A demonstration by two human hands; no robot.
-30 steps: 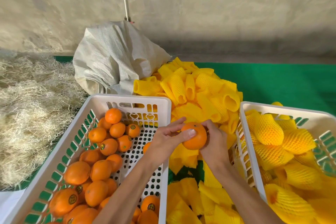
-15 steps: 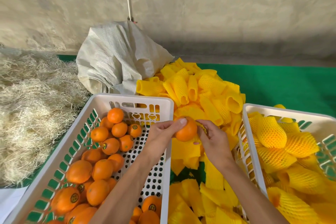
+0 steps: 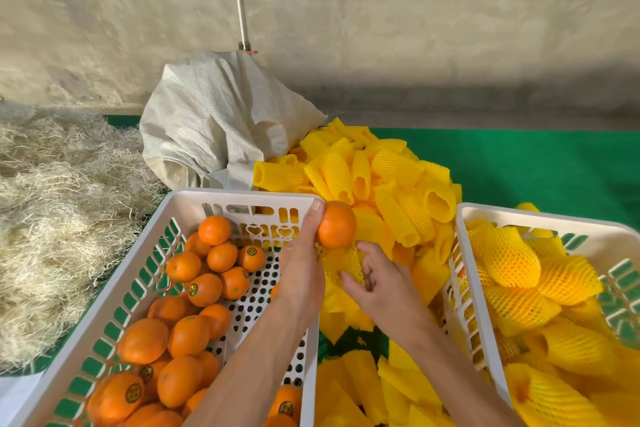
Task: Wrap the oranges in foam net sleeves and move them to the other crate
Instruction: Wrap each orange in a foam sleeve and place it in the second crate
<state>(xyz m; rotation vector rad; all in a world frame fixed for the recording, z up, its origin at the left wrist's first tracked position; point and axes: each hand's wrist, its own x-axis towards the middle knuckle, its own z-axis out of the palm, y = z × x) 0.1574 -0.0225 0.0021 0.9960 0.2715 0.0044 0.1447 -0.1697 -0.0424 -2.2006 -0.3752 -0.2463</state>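
Fingers of my left hand [image 3: 300, 274] curl round an orange [image 3: 336, 225] at frame centre, forefinger laid along its left side, fruit held just off the far right corner of the left crate [image 3: 239, 199]. My right hand [image 3: 381, 282], just below and right of it, pinches a foam net sleeve [image 3: 341, 262] between thumb and fingertips; the sleeve's upper edge touches the underside of the orange. Sleeve not yet over the fruit. Left crate, lower left of frame, holds bare oranges [image 3: 194, 288], several with round stickers. Between the crates and toward upper centre, a heap of loose sleeves [image 3: 381, 177]. Right crate [image 3: 519, 215], lower right, holds sleeved fruit [image 3: 509, 256]. White woven sack [image 3: 214, 121] above the left crate; straw [image 3: 52, 201] at far left; green mat [image 3: 536, 163] at right.
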